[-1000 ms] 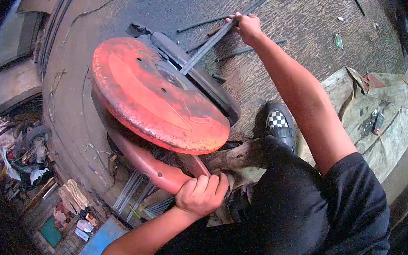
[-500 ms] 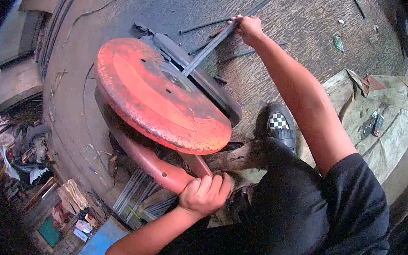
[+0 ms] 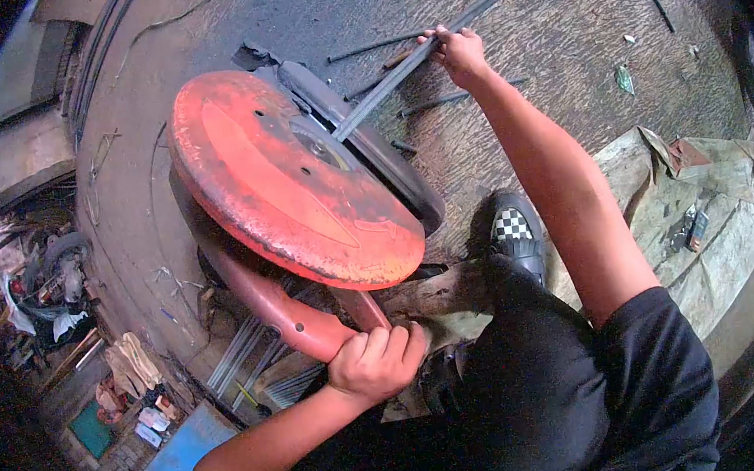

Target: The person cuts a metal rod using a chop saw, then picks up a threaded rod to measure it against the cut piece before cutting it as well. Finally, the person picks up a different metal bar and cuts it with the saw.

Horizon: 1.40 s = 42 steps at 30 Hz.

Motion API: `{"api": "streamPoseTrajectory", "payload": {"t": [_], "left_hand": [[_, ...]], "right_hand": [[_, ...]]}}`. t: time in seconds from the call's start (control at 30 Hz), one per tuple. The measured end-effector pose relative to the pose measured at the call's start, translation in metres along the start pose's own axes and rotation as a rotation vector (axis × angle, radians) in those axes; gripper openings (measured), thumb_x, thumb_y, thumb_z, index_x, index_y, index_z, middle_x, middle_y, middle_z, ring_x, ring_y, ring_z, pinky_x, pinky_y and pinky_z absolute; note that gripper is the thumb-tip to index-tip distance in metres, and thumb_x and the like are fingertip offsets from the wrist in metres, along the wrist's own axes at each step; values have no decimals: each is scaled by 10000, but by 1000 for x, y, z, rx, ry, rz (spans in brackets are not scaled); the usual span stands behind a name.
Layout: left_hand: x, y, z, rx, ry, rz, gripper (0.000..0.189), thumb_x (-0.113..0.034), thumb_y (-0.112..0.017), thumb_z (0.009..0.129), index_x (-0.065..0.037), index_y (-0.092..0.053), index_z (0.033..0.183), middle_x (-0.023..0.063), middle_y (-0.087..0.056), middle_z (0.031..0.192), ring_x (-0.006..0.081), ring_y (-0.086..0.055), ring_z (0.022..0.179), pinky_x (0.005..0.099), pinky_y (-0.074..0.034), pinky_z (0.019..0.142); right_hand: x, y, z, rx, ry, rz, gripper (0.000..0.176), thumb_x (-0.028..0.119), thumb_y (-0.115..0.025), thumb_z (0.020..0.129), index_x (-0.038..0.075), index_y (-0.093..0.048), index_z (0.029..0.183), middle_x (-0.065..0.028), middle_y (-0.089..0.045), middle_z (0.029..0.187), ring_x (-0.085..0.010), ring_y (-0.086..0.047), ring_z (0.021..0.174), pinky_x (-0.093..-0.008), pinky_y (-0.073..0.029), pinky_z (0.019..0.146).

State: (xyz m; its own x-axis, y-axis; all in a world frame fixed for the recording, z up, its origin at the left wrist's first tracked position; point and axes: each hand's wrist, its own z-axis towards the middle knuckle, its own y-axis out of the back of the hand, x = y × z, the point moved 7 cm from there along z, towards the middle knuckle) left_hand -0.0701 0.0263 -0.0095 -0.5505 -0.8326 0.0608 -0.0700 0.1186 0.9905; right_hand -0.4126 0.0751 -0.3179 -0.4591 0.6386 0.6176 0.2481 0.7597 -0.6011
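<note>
My left hand [image 3: 376, 363] is wrapped round the red handle [image 3: 300, 327] of what looks like a cut-off saw. Its large, worn red disc guard [image 3: 272, 182] tilts across the middle of the view, over a dark base [image 3: 419, 200]. Out to the upper right, my right hand [image 3: 457, 53] is closed on long grey metal bars [image 3: 398, 79]. Their near ends reach in under the guard's far side, where the guard hides part of the saw.
Loose dark rods [image 3: 377, 47] lie on the rough floor beyond the saw. Several grey bars [image 3: 234, 351] sit below the handle. A dirty cloth sheet [image 3: 719, 202] spreads at right, beside my checkered shoe [image 3: 512, 227]. Clutter and a wheel [image 3: 65, 252] stand at far left.
The red guard and handle have shifted slightly left in view. Both hands keep their hold, and the bars have barely moved.
</note>
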Motion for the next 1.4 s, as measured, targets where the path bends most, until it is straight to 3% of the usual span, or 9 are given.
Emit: {"api": "streamPoseTrajectory", "payload": {"t": [0.17, 0.27, 0.33, 0.47, 0.53, 0.93, 1.13, 1.17, 1.4], "left_hand": [[0, 0, 0, 17, 14, -9, 101, -211, -572, 729, -155, -623, 796, -54, -361, 581, 87, -392, 494, 257, -257, 432], [0, 0, 0, 6, 17, 0, 104, -212, -571, 733, -156, -623, 803, -54, -361, 580, 87, -393, 496, 257, -256, 431], [0, 1, 1, 24, 14, -7, 103, -215, -572, 736, -157, -622, 805, -53, -362, 580, 87, -394, 497, 257, -257, 432], [1, 0, 1, 34, 12, -5, 100, -217, -572, 737, -158, -622, 802, -54, -362, 580, 87, -394, 496, 258, -258, 434], [1, 1, 2, 12, 15, -3, 98, -212, -570, 738, -158, -621, 801, -55, -359, 579, 87, -394, 497, 257, -259, 433], [-3, -5, 2, 13, 19, 53, 113, -209, -520, 739, -142, -593, 792, -52, -397, 621, 86, -419, 534, 243, -266, 452], [-6, -7, 2, 24, 7, 60, 114, -213, -523, 737, -150, -599, 795, -49, -397, 620, 89, -417, 535, 258, -276, 462], [-6, -8, 2, 22, 9, 65, 110, -208, -523, 737, -153, -600, 794, -49, -392, 616, 91, -411, 529, 261, -279, 468], [-6, -9, 2, 25, 14, 65, 111, -202, -518, 737, -152, -600, 793, -45, -397, 620, 98, -415, 535, 261, -283, 468]], "right_hand": [[3, -5, -6, 2, -23, -58, 178, 37, -490, 896, -80, -384, 978, -216, -612, 956, -291, -659, 794, -327, -485, 485], [2, -3, -6, -58, -12, -63, 296, 66, -484, 912, -69, -323, 1120, -160, -606, 979, -268, -644, 865, -312, -490, 549], [2, -2, 0, -54, 40, -183, 254, 49, -480, 901, -97, -334, 1050, -209, -620, 909, -270, -658, 741, -327, -472, 452], [-1, -3, 4, -32, -6, -40, 310, 49, -471, 903, -117, -298, 1099, -211, -621, 918, -266, -658, 730, -328, -468, 444], [-4, 1, 6, -21, -45, -153, 228, 43, -473, 906, -65, -375, 1081, -182, -604, 971, -271, -647, 829, -323, -497, 550], [-7, 4, 7, -120, -11, -164, 361, 52, -473, 907, -47, -281, 1197, -177, -615, 987, -288, -652, 838, -363, -516, 568], [-12, 6, 15, -84, 14, -211, 125, 69, -474, 914, -7, -404, 985, -157, -628, 928, -256, -656, 780, -321, -502, 519], [-1, -3, 1, -45, 9, -150, 275, 25, -459, 903, -118, -342, 1106, -177, -615, 853, -237, -636, 715, -321, -529, 641], [7, -3, -6, -78, -38, -250, 220, 36, -468, 906, -77, -363, 1063, -164, -615, 850, -241, -635, 703, -331, -534, 596]]}}
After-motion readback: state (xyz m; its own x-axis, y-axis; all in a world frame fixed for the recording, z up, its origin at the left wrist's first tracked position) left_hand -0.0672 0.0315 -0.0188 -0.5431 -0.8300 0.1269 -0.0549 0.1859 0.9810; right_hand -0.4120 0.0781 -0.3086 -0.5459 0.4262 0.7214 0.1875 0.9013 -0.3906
